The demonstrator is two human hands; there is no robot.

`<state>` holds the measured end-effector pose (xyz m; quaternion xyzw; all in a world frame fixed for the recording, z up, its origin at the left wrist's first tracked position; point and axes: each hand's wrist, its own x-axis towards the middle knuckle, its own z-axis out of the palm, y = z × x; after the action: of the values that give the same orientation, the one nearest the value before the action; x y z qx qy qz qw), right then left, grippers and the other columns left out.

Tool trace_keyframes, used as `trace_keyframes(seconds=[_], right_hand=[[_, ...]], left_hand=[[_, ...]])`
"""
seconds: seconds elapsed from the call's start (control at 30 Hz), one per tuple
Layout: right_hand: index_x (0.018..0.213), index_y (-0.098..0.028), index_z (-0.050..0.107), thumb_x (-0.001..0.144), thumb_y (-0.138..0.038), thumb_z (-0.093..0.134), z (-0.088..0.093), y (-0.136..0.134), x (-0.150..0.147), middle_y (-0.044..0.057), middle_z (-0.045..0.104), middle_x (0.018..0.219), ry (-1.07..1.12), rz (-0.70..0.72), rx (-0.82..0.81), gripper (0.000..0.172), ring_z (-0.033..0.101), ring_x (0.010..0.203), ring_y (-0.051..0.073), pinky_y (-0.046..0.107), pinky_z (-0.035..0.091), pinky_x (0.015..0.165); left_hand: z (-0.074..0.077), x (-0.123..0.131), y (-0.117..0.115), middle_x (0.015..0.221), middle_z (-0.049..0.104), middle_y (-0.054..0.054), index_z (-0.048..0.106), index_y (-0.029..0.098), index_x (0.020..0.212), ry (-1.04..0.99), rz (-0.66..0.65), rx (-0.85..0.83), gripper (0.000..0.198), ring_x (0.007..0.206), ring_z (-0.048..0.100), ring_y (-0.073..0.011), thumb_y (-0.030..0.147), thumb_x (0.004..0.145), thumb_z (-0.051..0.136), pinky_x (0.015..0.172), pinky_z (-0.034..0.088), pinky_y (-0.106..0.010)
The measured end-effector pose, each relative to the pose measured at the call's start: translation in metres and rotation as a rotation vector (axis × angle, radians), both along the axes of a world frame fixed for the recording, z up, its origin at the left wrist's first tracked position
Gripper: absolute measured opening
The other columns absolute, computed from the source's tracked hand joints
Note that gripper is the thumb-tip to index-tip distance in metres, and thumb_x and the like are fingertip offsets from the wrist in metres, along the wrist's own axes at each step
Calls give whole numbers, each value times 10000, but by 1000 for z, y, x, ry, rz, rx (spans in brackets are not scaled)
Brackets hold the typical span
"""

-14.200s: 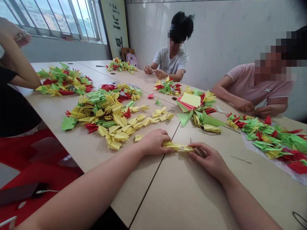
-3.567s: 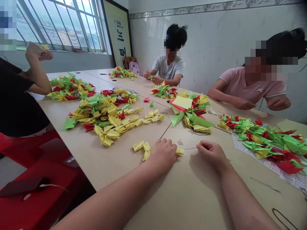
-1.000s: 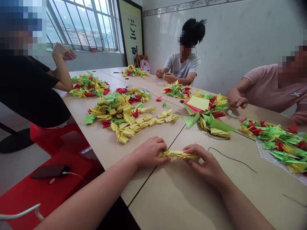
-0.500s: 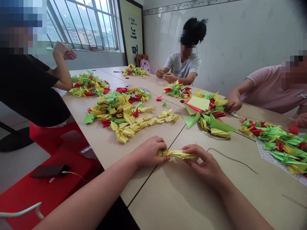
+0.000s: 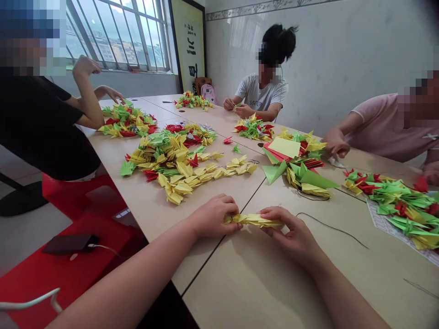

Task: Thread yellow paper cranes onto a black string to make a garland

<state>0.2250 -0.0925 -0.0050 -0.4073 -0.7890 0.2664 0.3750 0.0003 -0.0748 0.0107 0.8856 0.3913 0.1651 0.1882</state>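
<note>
At the near table edge, your left hand (image 5: 216, 217) and right hand (image 5: 288, 230) had fingers clamped on opposite ends of the yellow paper-crane strand (image 5: 254, 221), lying lengthwise left-right between them.

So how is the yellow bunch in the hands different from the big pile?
The yellow bunch is all yellow; the big pile mixes yellow, green and red. The bunch is small and tight; the pile is large and spread out. Both are folded paper.
</note>
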Motion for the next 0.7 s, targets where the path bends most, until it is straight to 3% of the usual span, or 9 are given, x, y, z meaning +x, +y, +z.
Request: trace_keyframes(seconds=[0.4, 0.7], right_hand=[[892, -230, 559, 737, -214, 575, 1, 0, -1, 46, 622, 934, -20, 3, -2, 157, 574, 912, 185, 323, 477, 780], [890, -223, 575, 696, -102, 535, 2, 1, -2, 36, 629, 907, -240, 37, 106, 232, 554, 890, 191, 362, 433, 804]], left_hand=[[-1, 0, 1, 861, 549, -36, 567, 171, 813, 12, -2, 14, 239, 860, 478, -168, 399, 751, 532, 773, 401, -283], [-1, 0, 1, 855, 549, -38, 567, 174, 818, 12, -18, 20, 252, 858, 479, -172, 411, 735, 549, 766, 400, -279]])
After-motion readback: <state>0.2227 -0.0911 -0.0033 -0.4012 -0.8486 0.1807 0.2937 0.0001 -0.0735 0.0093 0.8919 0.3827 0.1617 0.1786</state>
